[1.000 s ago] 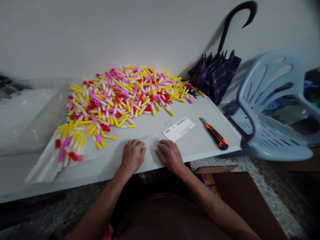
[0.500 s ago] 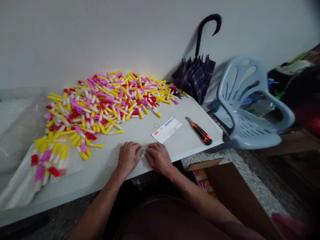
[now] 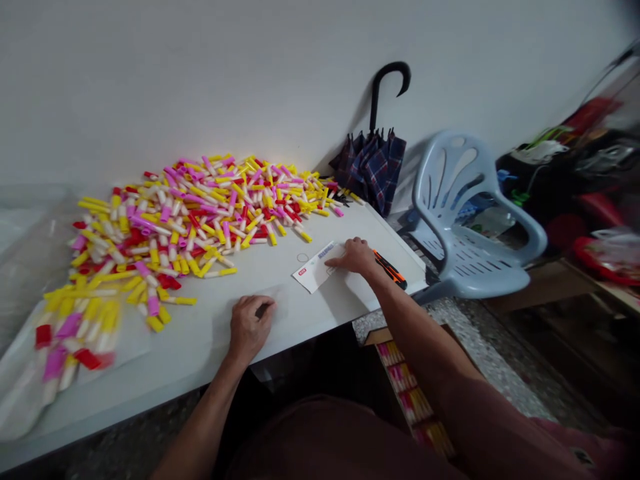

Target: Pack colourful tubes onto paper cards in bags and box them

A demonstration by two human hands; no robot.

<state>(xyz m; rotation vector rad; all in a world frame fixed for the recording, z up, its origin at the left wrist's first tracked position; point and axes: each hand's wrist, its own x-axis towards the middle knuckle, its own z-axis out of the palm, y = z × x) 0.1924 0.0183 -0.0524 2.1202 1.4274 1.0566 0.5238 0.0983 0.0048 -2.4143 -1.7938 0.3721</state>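
Our right hand point(image 3: 354, 257) lies flat on a white printed card point(image 3: 311, 272) near the worktop's point(image 3: 210, 313) front edge, apparently pinching nothing, beside an orange utility knife point(image 3: 393, 270). Our left hand point(image 3: 249, 327) rests loosely curled on the worktop.

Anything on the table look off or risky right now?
The orange utility knife stands out: it lies right beside the right hand, which rests on the white card, and its blade end is hidden behind that hand.

Right hand point(image 3: 355, 257) stretches forward; left hand point(image 3: 249, 325) lies loosely curled.
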